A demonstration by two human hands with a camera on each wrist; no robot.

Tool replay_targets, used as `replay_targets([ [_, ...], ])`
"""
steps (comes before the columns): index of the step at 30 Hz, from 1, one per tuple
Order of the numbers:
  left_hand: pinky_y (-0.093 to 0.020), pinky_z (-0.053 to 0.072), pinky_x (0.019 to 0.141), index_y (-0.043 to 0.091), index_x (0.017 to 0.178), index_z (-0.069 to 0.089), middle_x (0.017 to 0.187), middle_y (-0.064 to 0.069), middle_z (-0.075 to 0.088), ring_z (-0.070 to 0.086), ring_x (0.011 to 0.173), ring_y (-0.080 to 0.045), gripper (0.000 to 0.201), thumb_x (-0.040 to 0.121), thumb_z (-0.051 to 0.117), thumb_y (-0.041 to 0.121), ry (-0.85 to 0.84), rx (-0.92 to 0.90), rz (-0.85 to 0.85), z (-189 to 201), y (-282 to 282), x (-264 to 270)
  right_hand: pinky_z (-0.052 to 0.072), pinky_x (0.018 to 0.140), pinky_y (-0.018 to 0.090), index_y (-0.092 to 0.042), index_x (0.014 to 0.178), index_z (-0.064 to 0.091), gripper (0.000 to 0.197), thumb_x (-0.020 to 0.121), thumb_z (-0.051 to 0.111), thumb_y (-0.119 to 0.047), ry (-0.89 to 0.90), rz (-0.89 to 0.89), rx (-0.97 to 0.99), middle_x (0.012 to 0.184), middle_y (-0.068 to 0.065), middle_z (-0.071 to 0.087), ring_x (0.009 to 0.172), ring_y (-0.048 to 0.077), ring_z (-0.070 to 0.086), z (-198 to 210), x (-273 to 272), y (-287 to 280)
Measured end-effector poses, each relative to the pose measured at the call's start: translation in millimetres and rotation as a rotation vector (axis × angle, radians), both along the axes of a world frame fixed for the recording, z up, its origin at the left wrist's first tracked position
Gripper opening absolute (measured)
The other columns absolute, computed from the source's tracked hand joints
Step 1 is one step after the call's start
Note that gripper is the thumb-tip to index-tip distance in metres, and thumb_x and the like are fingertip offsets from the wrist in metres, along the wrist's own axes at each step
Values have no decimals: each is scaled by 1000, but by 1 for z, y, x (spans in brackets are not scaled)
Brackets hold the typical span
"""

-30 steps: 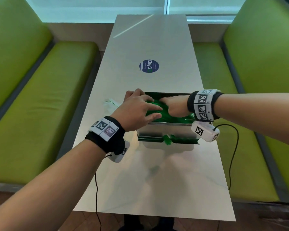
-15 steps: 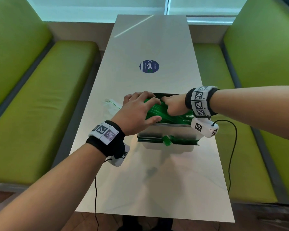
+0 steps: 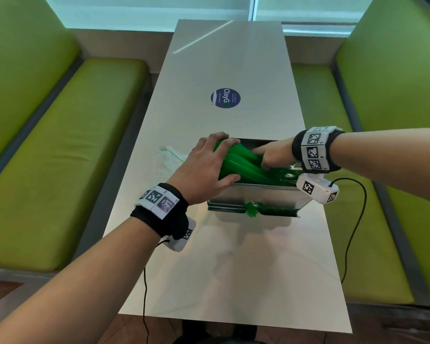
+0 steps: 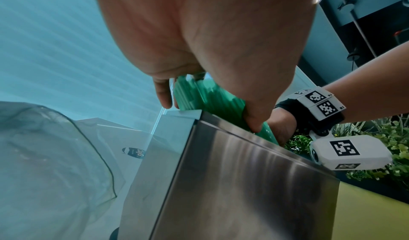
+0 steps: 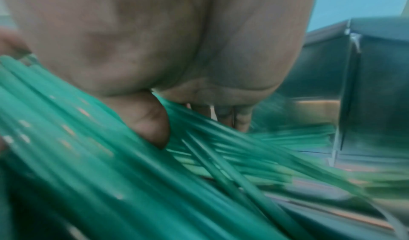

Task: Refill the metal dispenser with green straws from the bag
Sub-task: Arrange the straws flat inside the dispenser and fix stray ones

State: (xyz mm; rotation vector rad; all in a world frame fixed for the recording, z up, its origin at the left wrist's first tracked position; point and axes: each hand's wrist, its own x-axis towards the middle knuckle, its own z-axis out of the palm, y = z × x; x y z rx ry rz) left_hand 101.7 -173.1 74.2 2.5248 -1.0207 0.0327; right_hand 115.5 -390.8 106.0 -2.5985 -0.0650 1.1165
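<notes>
head view — "clayg" sticker [image 3: 225, 98] — table [image 3: 224, 256]

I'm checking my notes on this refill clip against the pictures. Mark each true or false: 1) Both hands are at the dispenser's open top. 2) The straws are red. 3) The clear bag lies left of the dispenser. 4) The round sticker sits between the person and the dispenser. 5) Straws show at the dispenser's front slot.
1) True: the left hand and right hand are on the green straws at the top of the metal dispenser.
2) False: they are green.
3) True: the clear bag lies there.
4) False: the round sticker lies beyond the dispenser.
5) True.
</notes>
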Motion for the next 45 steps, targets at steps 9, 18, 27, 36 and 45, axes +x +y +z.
replay_targets([
  [9, -36, 30, 118, 15, 162, 10, 151, -9, 31, 35, 136, -25, 107, 79, 76, 27, 41, -188, 60, 3, 12, 4, 46, 95, 39, -17, 134, 44, 38, 98, 54, -17, -220, 99, 22, 124, 10, 61, 104, 25, 57, 1, -7, -4],
  [18, -32, 27, 123, 16, 161, 12, 156, -5, 31, 31, 147, -18, 93, 84, 63, 20, 258, -151, -14, -10, 2, 2, 49, 98, 36, -9, 139, 48, 54, 92, 63, -31, -215, 218, -356, 132, 12, 60, 118, 30, 59, 2, -7, -13],
  [27, -44, 24, 123, 33, 158, 22, 159, 7, 27, 21, 151, -15, 85, 84, 64, 25, 238, -227, -69, 0, 8, -2, 46, 100, 38, -15, 151, 30, 58, 99, 51, -28, -308, 247, -238, 134, 16, 58, 118, 32, 57, -1, -6, -8],
  [36, -49, 38, 110, 27, 130, 64, 140, 5, 52, 43, 131, -23, 47, 94, 50, 55, -10, -85, -54, -15, 6, 0, 43, 98, 35, -10, 141, 42, 46, 99, 53, -26, -225, 280, -305, 135, 16, 57, 121, 31, 56, -8, 1, 1],
  [45, -32, 44, 103, 20, 128, 66, 131, -3, 54, 52, 116, -24, 45, 88, 64, 39, 13, -213, -30, -15, 14, -7, 52, 92, 33, -3, 122, 63, 46, 95, 58, -40, -246, 431, -508, 119, 11, 68, 109, 29, 65, 1, 1, 0],
])
